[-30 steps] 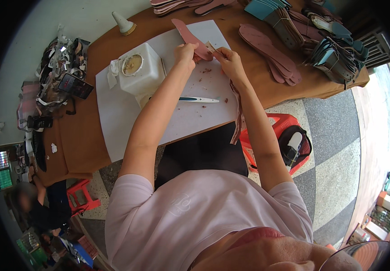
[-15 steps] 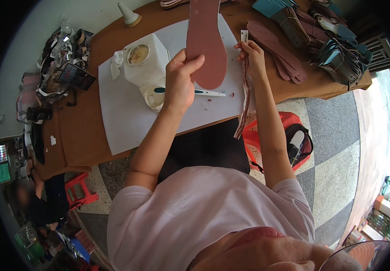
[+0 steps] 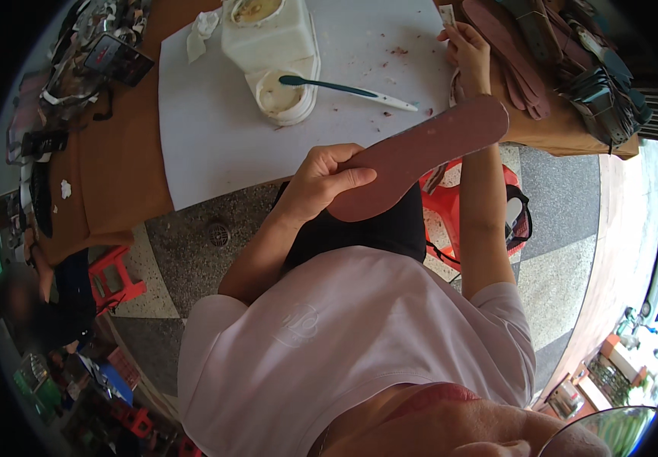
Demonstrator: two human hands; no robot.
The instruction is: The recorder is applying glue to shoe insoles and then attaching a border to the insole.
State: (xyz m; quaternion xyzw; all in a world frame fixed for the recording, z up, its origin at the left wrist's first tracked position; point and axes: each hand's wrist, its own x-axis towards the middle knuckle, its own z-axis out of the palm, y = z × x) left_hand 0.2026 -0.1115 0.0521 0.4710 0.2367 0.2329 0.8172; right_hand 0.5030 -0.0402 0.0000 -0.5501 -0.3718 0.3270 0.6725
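Note:
My left hand is closed on one rounded end of a reddish-brown insole, thumb on top. The insole slants up to the right, and its far end passes in front of my right forearm. Above the table's right part, my right hand pinches a narrow strip. Its pale upper end sticks out past my fingers; much of its length is hidden behind the insole and my arm. A brush with a teal and white handle lies across the small cup of a white plastic container.
A white sheet with reddish scraps covers part of the brown table. Insoles and bundled teal pieces lie at the right. A phone stands at the left. Below are a red stool and, farther left, a seated person.
My left hand has brought the insole down toward my lap and turned it from upright to slanting right. My view has tipped lower. The right hand still pinches the strip.

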